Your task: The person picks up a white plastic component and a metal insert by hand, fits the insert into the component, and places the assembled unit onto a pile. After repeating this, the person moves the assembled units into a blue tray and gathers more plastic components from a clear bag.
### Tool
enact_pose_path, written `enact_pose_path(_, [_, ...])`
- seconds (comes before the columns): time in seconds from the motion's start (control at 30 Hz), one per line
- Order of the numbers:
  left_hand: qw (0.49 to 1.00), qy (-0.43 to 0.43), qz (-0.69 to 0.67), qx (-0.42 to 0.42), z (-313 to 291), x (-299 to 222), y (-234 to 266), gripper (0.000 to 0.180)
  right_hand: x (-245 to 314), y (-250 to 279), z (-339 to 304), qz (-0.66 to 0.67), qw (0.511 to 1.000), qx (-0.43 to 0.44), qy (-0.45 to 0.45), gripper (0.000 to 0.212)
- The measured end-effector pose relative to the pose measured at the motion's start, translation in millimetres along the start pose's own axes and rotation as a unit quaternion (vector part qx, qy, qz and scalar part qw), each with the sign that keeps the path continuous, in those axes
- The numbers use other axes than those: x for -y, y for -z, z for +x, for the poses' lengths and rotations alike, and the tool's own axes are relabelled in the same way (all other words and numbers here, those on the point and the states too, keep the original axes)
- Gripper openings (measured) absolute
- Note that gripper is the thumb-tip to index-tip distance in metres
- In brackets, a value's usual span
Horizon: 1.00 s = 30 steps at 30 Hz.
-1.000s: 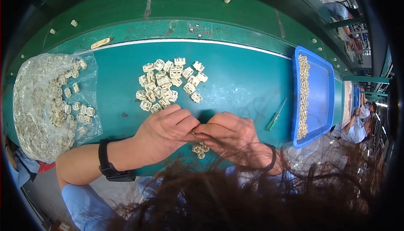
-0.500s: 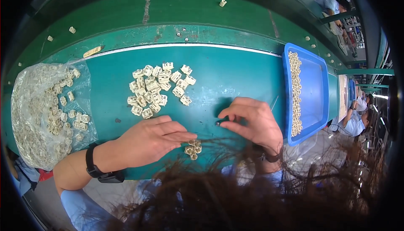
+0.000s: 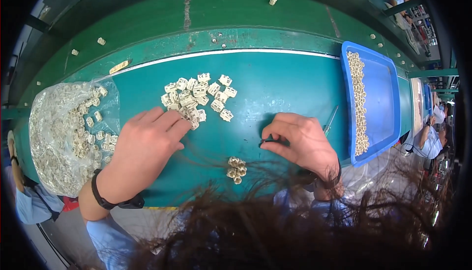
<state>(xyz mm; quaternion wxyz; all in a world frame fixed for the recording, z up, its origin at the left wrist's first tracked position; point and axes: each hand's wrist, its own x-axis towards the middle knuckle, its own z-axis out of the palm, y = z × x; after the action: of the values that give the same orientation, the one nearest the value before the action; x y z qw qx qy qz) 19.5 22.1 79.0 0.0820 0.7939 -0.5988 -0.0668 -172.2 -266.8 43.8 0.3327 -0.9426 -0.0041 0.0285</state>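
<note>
On the green worktable lies a pile of small cream plastic housings (image 3: 200,90) with slots and openings. My left hand (image 3: 150,140) is at the near left side of this pile, thumb apart from the fingers. Its fingertips reach in among the housings and are partly hidden. My right hand (image 3: 302,140) is closed in a pinch, thumb against forefinger, holding a small dark piece (image 3: 266,141) too small to name. Between the hands and nearer to me stands a small cluster of cream housings (image 3: 236,170), open round ends up.
At the left lies a clear plastic bag (image 3: 51,137) full of housings. A blue tray (image 3: 381,103) at the right holds rows of housings. A thin pointed tool (image 3: 332,120) lies beside my right hand. Stray housings (image 3: 273,0) dot the far green surface. Other people sit beyond.
My left hand has left the small cluster and moved away and to the left, onto the pile. My right hand keeps its pinch. The whole view has shifted slightly.
</note>
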Motion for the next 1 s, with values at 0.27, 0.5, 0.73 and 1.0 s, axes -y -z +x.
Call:
enact_pose_path(0.27, [0.997, -0.043, -0.046, -0.038, -5.8, -0.6, -23.7, 0.025, 2.6, -1.5, -0.1, -0.013, 0.999, -0.014, 0.027, 0.02])
enact_pose_path(0.5, [0.974, -0.086, -0.181, -0.101, 3.6, -15.2, -58.8, 0.023, 3.5, -2.7, 0.8, -0.005, 1.0, -0.014, 0.02, 0.018])
enact_pose_path(0.73, [0.956, -0.085, -0.259, -0.112, 16.9, -21.0, -77.2, 0.027, 4.7, -13.3, -0.3, -0.005, 0.999, -0.019, 0.034, 0.018])
enact_pose_path(1.0, [0.952, -0.072, -0.28, -0.098, 14.5, -17.9, -79.1, 0.03, 16.4, -25.6, 11.4, 0.064, 0.994, -0.059, 0.066, 0.02])
